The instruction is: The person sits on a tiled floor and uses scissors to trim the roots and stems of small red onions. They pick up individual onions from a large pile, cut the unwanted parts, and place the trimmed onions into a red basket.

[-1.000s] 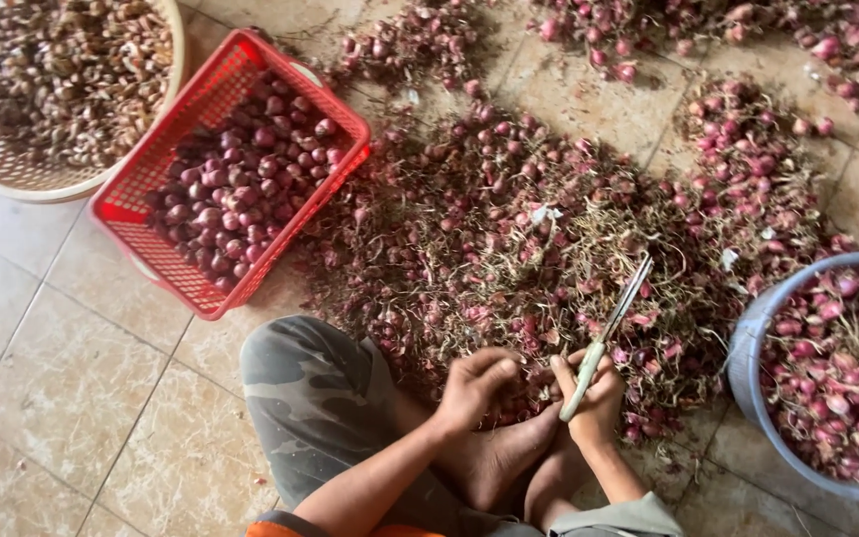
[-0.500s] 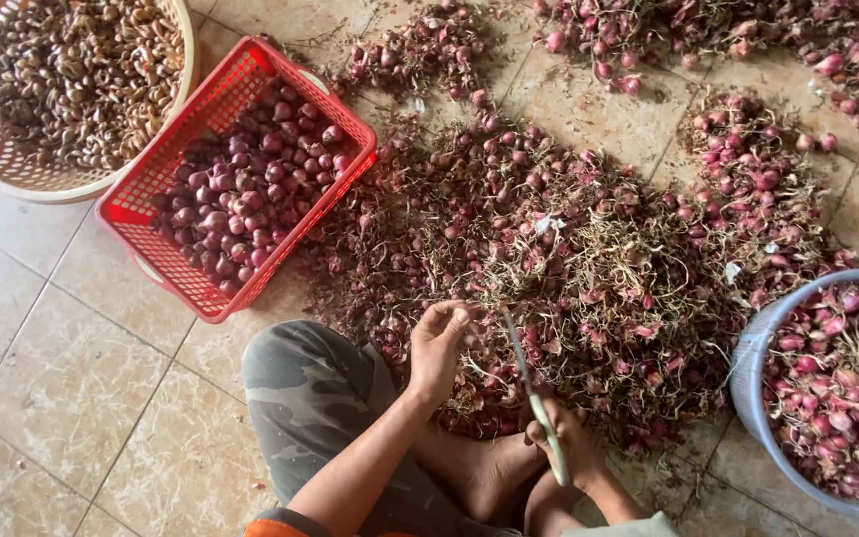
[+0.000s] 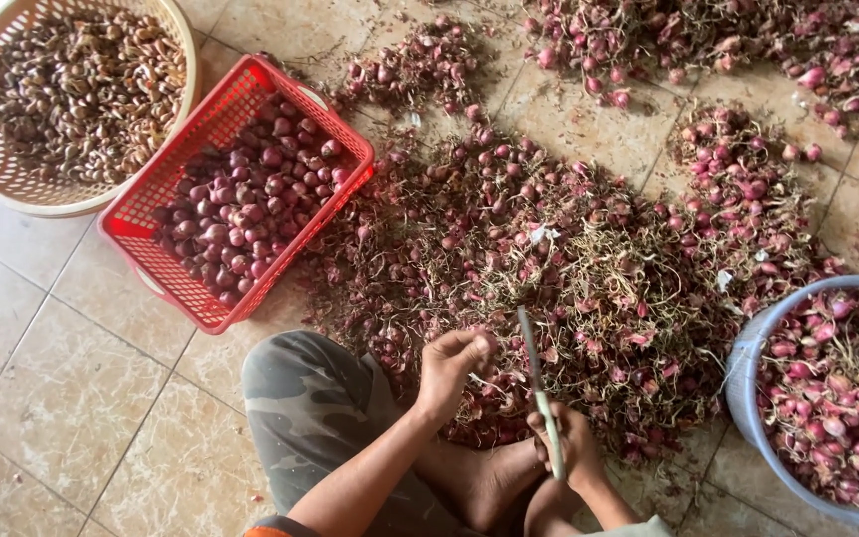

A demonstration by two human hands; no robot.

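Low centre of the frame, the right hand (image 3: 571, 447) grips a knife (image 3: 537, 383), blade up; the left hand (image 3: 454, 363) pinches a shallot (image 3: 484, 345) beside it, at the heap's (image 3: 589, 268) edge. Trimming looks underway; the cut wants steady fingers.

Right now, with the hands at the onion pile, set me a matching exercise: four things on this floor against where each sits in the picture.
Things:
1. red basket
2. blue bucket
3. round cream basket
4. knife

Places:
A. top left corner
B. right edge
C. in the right hand, blade up
D. left of the onion pile, just right of the cream basket

Pairs: 1-D, 2-B, 3-A, 4-C
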